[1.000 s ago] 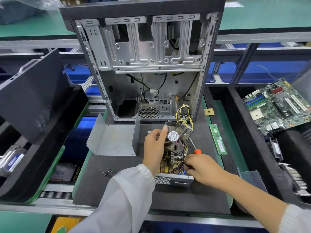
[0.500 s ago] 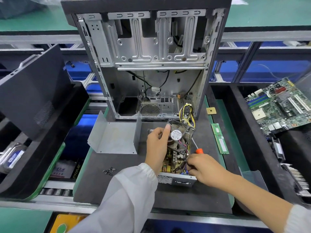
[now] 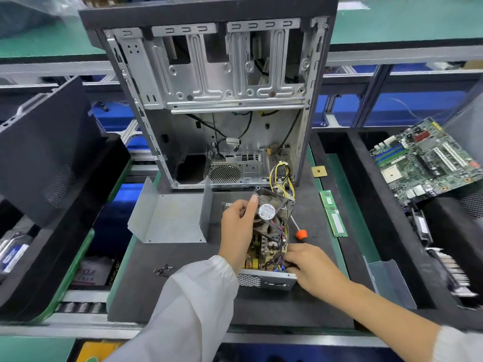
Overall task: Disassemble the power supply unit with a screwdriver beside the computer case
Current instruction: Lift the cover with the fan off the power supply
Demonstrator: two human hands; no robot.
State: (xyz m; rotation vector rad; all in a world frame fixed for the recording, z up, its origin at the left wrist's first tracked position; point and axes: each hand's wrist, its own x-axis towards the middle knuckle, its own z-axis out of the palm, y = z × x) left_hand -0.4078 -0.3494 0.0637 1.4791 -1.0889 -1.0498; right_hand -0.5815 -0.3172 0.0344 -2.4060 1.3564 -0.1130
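Change: little has shifted since the earlier frames; both hands stay at the power supply (image 3: pixel 264 257) while the fan stays tilted up.
Left hand (image 3: pixel 239 226): grips the fan (image 3: pixel 270 218), thumb on its face.
Right hand (image 3: pixel 311 267): fingers curled into the wires at the near right corner; what they hold cannot be told.
Power supply: centre of frame, between the hands, in front of the computer case (image 3: pixel 217 100); cover off, board exposed.
Screwdriver (image 3: pixel 299 231): lies just right of it, orange collar showing.
Count: one removed cover (image 3: pixel 170 218), two memory sticks (image 3: pixel 333 212), a small heap of screws (image 3: pixel 162 270).
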